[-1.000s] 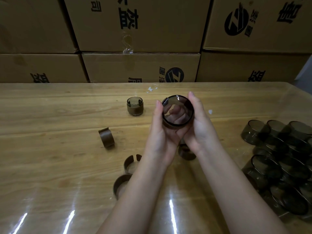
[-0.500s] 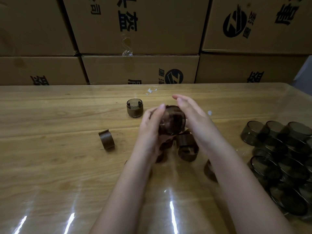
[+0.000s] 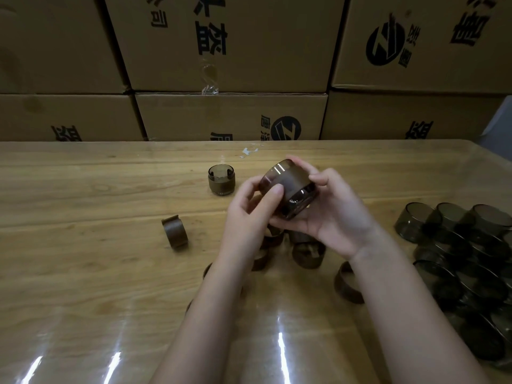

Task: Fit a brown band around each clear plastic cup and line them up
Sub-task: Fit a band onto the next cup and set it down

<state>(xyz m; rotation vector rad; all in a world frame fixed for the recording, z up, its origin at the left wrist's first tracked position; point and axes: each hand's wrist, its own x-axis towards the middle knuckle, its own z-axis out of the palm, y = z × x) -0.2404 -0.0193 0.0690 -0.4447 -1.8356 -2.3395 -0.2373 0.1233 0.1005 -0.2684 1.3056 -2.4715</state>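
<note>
"Brown band [image 3: 291, 180] looks wrapped round the middle of the cup [image 3: 300, 200]. Is it seated?"

"Hard to say. The cup is in the air over the table [image 3: 83, 273], tipped on its side with the base turned towards the person. I can't see the band's open ends from here, so I'd call this the seating step, not finished."

"How are the hands on it?"

"Both are clamped on the cup. The left hand [image 3: 249, 217] pinches it, thumb [image 3: 275, 191] pressed on the band's near edge. The right hand [image 3: 340, 217] cradles it from the other side, fingers curled over the far wall."

"So what makes it go well?"

"Let the right hand do the holding and the left thumb do the pushing. I'd slide the band evenly all round, not from one spot, or it will sit crooked. The wall looks smooth and thin, so squeeze lightly. Compare it with the finished cup [image 3: 221, 182] standing upright further back: there the band sits low, with clear rim showing above it."

"And then?"

"Stand it upright just beside that finished one to start the row. Plenty remains, I'd say: loose bands [image 3: 175, 231] lie under and left of the hands, and a pile of bare cups [image 3: 457, 245] waits on the right."
</note>
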